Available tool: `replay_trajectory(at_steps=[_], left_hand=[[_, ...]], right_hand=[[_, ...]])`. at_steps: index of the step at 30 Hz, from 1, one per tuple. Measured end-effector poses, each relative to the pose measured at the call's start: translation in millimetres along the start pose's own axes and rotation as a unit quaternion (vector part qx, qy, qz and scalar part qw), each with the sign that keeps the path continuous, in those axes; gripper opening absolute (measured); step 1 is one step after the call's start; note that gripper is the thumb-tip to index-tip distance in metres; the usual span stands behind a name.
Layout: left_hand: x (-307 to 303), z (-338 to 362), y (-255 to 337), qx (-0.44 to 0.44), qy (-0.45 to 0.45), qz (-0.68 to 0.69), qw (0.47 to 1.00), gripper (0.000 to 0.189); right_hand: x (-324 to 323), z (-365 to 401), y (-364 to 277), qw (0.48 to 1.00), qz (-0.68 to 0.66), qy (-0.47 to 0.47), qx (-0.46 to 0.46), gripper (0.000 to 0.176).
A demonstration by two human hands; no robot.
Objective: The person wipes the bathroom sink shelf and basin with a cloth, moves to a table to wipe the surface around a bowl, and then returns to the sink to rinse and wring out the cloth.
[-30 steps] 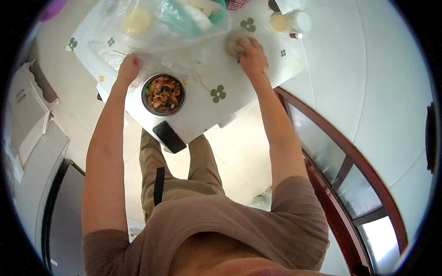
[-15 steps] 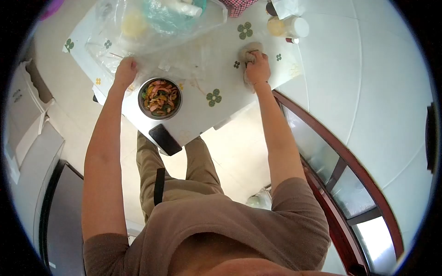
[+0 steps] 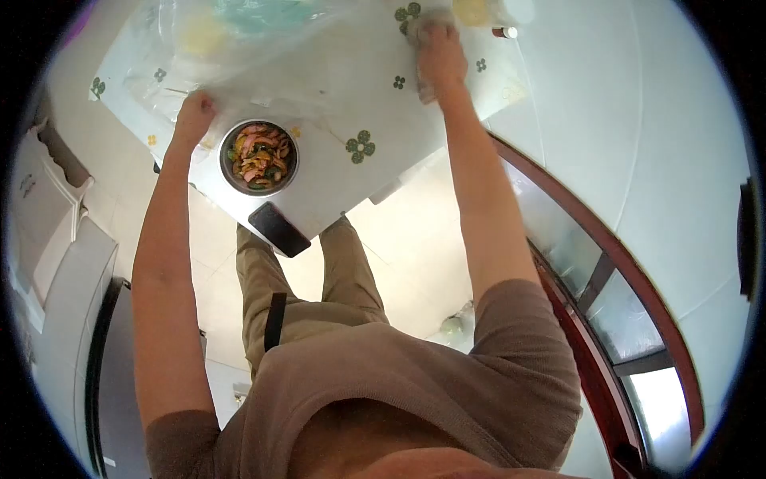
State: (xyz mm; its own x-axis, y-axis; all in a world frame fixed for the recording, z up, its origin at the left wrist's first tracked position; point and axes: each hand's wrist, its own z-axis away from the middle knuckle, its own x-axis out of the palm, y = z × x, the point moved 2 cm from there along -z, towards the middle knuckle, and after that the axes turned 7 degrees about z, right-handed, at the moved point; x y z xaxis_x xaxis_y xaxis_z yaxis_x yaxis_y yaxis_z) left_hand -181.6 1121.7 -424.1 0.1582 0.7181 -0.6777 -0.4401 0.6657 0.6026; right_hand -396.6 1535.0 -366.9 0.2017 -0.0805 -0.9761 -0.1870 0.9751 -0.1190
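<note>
My right hand (image 3: 441, 64) presses a greyish cloth (image 3: 428, 89) onto the flower-patterned table cover (image 3: 335, 172), near the table's right side. My fingers are wrapped over the cloth and slightly blurred. At the left, my left hand (image 3: 195, 116) is closed in a fist beside a clear plastic bag (image 3: 159, 60); what it grips, if anything, is hidden. Just right of that hand stands a round metal bowl (image 3: 296, 164) filled with cooked food (image 3: 259, 156) in strips and pieces.
A black phone (image 3: 279, 229) lies at the table's near corner, below the bowl. By the far right edge are a small bottle with a white cap (image 3: 504, 33) and a yellowish container (image 3: 471, 11). A wood-framed glass panel (image 3: 550, 219) runs along the right.
My right hand has slid the cloth away from me across the table. My left hand stays closed beside the plastic. The view has shifted slightly, so the far containers are partly cut off.
</note>
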Motion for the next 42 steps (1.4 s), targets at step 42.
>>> replay_trajectory(at_steps=[42], left_hand=[[-3, -6, -20, 0.025, -0.022, -0.004, 0.999, 0.015]], right_hand=[[-28, 93, 195, 0.960, 0.011, -0.065, 0.272, 0.040]])
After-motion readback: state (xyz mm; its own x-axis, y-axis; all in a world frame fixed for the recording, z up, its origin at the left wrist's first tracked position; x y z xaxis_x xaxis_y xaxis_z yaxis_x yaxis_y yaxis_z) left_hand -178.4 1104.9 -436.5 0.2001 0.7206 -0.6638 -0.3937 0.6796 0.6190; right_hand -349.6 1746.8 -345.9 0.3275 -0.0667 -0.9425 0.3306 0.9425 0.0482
